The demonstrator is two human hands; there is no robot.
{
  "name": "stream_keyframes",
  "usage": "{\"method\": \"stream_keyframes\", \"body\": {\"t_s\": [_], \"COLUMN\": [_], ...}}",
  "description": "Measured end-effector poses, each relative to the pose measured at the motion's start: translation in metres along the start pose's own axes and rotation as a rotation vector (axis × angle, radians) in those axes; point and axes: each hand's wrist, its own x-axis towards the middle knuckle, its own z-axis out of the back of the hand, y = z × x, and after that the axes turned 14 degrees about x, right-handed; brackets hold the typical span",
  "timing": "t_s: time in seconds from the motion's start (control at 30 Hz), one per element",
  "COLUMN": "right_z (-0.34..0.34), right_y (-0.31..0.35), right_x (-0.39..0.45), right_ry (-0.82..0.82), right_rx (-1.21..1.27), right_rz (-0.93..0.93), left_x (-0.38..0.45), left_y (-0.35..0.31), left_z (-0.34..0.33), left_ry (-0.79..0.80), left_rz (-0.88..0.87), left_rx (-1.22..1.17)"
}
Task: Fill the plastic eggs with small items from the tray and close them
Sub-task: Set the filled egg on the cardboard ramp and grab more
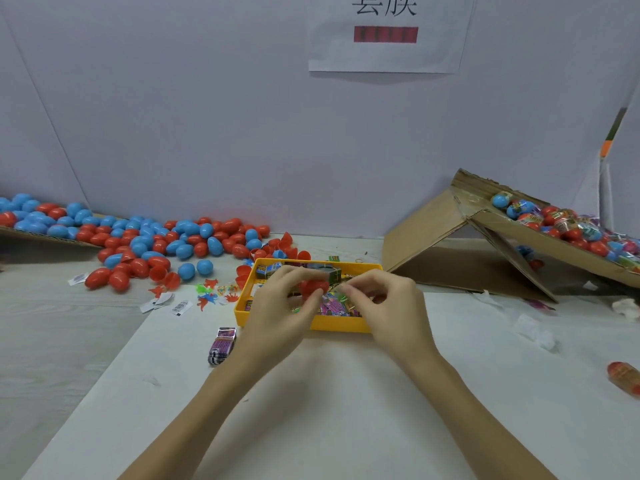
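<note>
Head view shows my left hand (277, 299) grasping a red egg half (313, 287) above the yellow tray (341, 323). My right hand (382, 299) pinches a small green item (341, 295) just right of it, nearly touching; I judge it goes in leftward.

A packing workstation: loose plastic eggs (145, 242) heaped on cardboard, a posted paper sign (388, 32).
</note>
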Motion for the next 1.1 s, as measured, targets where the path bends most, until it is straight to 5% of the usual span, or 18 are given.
{"method": "stream_keyframes", "body": {"t_s": [0.2, 0.8, 1.1], "right_z": [0.0054, 0.0030, -0.0012], "right_y": [0.0015, 0.0076, 0.0084], "right_x": [0.0049, 0.0003, -0.0001], "right_ry": [-0.107, -0.100, 0.052], "right_rx": [0.237, 0.326, 0.538], "right_rz": [-0.193, -0.278, -0.336], "left_x": [-0.0006, -0.0012, 0.0005], "left_y": [-0.0089, -0.0061, -0.0062], "left_z": [0.0012, -0.0026, 0.0000], "left_ry": [0.071, 0.086, 0.101], "left_rz": [0.191, 0.169, 0.257], "left_rx": [-0.402, -0.322, -0.526]}}
